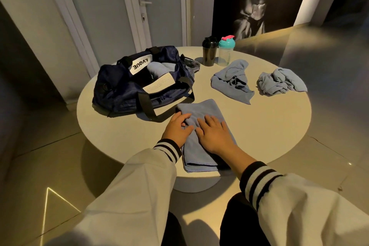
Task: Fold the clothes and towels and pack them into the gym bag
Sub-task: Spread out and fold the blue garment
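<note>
Left hand (176, 127), fingers slightly bent, and right hand (215, 136), fingers spread, press the folded towel (201, 110) at the table's (259, 126) near edge. Cloth's bunching between them; push harder and that fold could skew or slide off. Beyond, the gym bag (127, 94) gapes, tag reading LVQUE.

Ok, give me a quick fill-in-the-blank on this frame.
The left hand and right hand rest on a ____ towel.
____ crumpled towels lie right of it.
The bag lies ____, not zipped shut.
The clear bottle stands right of the ____ bottle.
Missing: folded; two; open; black.
</note>
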`<state>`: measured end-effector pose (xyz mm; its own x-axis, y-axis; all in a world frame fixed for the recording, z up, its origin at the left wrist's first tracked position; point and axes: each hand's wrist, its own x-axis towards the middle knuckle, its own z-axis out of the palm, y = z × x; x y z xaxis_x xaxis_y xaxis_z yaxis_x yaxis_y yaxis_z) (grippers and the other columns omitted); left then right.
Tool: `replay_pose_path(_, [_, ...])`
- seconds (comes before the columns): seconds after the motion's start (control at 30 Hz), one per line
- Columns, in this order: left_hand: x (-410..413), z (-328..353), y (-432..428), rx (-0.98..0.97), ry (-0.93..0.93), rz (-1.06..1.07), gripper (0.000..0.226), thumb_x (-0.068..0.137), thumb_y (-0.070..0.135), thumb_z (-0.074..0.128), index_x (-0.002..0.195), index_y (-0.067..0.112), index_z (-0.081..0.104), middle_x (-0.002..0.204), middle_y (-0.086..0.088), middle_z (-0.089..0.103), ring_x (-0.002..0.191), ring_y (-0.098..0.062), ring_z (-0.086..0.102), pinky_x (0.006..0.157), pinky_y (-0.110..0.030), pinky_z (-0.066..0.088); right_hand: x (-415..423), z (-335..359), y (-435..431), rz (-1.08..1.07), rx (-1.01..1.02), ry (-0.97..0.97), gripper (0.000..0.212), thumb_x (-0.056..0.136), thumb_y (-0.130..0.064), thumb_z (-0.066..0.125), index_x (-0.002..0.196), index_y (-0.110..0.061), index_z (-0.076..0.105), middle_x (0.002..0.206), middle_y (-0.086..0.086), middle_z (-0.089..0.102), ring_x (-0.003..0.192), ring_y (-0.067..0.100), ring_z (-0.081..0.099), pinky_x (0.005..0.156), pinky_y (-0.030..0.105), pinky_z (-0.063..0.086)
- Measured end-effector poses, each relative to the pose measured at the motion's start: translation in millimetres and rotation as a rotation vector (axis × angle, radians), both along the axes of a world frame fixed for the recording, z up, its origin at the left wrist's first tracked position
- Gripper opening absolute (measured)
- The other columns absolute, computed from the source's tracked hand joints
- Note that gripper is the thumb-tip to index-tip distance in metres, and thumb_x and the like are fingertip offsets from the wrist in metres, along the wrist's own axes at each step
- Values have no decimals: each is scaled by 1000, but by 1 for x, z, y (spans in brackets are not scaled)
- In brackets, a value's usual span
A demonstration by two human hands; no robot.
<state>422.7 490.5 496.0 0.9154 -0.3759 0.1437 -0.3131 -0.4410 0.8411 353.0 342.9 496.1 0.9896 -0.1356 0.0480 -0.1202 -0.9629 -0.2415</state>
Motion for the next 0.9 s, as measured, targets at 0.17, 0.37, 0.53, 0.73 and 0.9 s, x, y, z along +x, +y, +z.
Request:
replay_pose_path(0.17, [0,-7,-1,-4,-7,57,35,96,5,56,123,25,68,146,-1,47,126,-21,52,107,-38,46,-1,2,4,-13,33,52,61,104,-55,13,160,-31,9,168,3,-1,154,23,-7,123,51,-3])
replay_pose_path(0.37, [2,-1,3,-65,50,172,31,100,13,48,118,23,71,141,-1,54,125,-22,53,108,-41,45,1,6,-12,-105,86,2,57,103,-56,20,153,-30,26,162,9,21,151,27,12,119,56,16])
replay_pose_path(0.53, [2,-4,-4,78,71,83,43,97,23,58,140,23,56,151,-3,41,134,-24,46,112,-37,40,-6,9,-11,-133,71,197,70,99,-66,15,160,-34,3,167,5,-10,153,23,-15,120,59,-6])
replay_pose_path(0.73, [7,3,-2,93,144,125,47,100,23,54,146,19,49,152,-7,45,136,-26,45,114,-39,37,-15,8,-6,-129,42,154,77,95,-73,10,160,-33,1,167,7,-10,153,24,-15,120,60,-6])
replay_pose_path(0.9, [6,9,-2,71,204,123,56,98,18,55,151,16,40,156,-7,39,137,-27,44,112,-38,39,-16,9,-7,-109,67,163,79,90,-79,9,158,-40,-2,167,7,-12,153,25,-17,119,61,-8])
